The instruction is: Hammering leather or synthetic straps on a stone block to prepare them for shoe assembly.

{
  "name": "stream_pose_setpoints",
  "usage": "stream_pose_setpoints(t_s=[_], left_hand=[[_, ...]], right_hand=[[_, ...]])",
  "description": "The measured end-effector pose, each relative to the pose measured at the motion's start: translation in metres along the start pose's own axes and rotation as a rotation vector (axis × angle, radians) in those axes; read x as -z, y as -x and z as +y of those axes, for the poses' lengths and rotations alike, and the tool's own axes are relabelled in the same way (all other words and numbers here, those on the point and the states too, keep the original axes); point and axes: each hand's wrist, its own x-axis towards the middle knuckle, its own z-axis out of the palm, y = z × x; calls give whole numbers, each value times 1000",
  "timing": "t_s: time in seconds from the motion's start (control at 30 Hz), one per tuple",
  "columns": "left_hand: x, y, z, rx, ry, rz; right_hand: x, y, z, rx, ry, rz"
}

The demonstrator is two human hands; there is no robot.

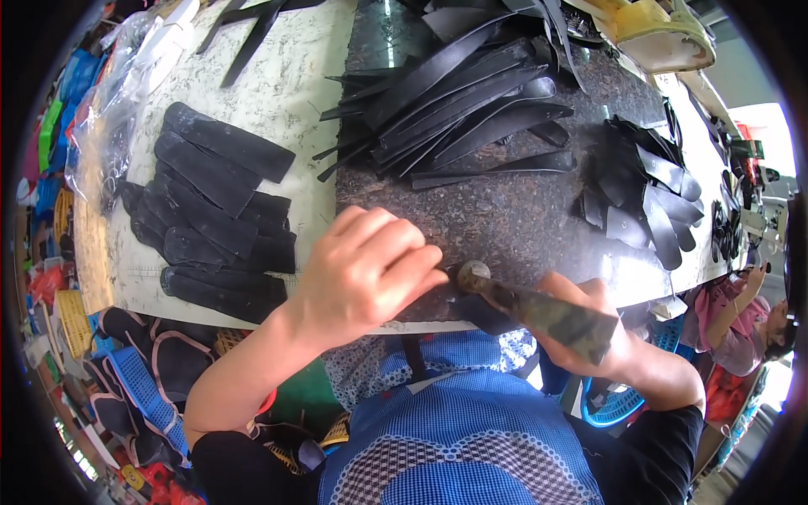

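My right hand (589, 307) is wrapped round a hammer (547, 311) with a small round face and a broad, worn, flaring metal end; its handle is hidden. The round face is over the dark stone slab near the table's front edge. Just left of it, my left hand (366, 273) is closed with fingers curled in, its fingertips near the hammer's face. Whatever those fingers hold, if anything, cannot be made out. Below the hammer a dark, flat piece (486, 313) shows at the slab's edge, partly covered by the hammer and my right hand.
A big heap of black strips (471, 109) lies on the slab (396, 223) beyond my hands. Flat black pieces (210, 181) are stacked on the white board at left; curved black pieces (652, 189) lie at right. Blue baskets (147, 404) stand below. Another person (732, 328) sits far right.
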Motion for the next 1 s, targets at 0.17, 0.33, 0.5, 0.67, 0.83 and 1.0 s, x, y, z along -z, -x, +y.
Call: stream_pose_setpoints(t_s=[0.17, 0.33, 0.5, 0.67, 0.83, 1.0], left_hand=[[-2, 7, 16, 132, 60, 47], [-4, 11, 30, 177, 1, 43], [-3, 6, 45, 137, -165, -16], [-4, 12, 39, 227, -69, 52], [-8, 15, 45, 284, -32, 117], [-7, 14, 41, 129, -69, 31]], right_hand=[[7, -7, 2, 50, -23, -23], [13, -26, -1, 111, 182, -10], [22, -41, -8, 234, 170, 4], [13, -40, 6, 263, 152, -40], [9, -38, 10, 315, 94, 24], [17, -43, -1, 248, 84, -32]])
